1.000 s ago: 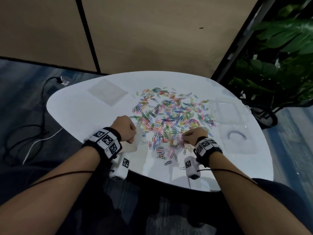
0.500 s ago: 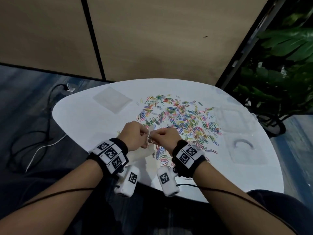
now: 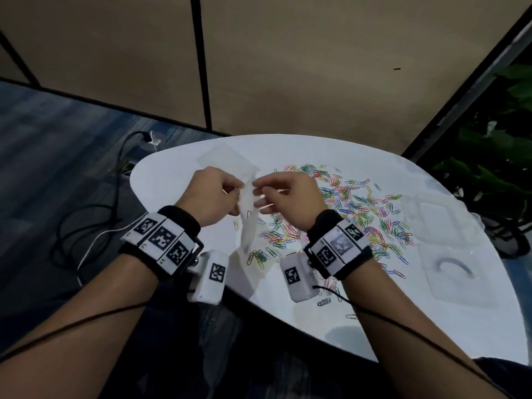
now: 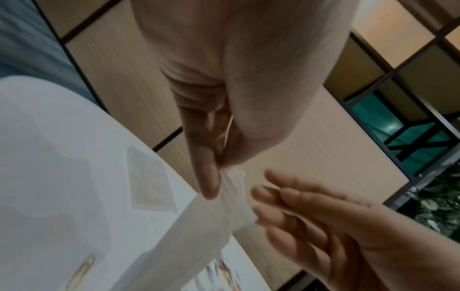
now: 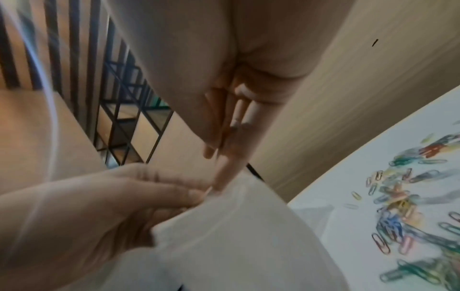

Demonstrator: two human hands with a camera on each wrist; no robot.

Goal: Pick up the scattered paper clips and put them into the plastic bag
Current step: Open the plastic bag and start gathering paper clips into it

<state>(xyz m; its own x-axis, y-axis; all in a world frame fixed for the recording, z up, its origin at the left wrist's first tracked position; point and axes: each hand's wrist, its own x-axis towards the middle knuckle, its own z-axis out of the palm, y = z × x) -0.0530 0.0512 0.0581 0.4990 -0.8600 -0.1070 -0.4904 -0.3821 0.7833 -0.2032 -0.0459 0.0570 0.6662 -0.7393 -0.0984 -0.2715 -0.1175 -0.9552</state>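
Note:
Both hands hold a small translucent plastic bag (image 3: 249,228) up over the white table (image 3: 172,180). My left hand (image 3: 234,194) pinches the bag's top edge between thumb and forefinger (image 4: 209,177). My right hand (image 3: 256,188) pinches the opposite side of the mouth, its other fingers (image 4: 286,206) lying straight beside the bag (image 4: 199,226). One dark paper clip (image 3: 249,215) shows through the plastic. The coloured paper clips (image 3: 354,205) lie scattered on the table to the right of my hands, also in the right wrist view as clips (image 5: 398,206) beside the bag (image 5: 236,236).
Another flat plastic bag (image 3: 230,161) lies at the table's far left. More clear bags (image 3: 449,272) sit at the right edge. A few silver clips (image 3: 324,302) lie near the front edge. Cables (image 3: 86,226) trail on the floor left; a plant (image 3: 495,168) stands right.
My right hand left the clip pile and came over to the bag. Both hands then lifted the bag off the table, and a dark clip now shows inside it.

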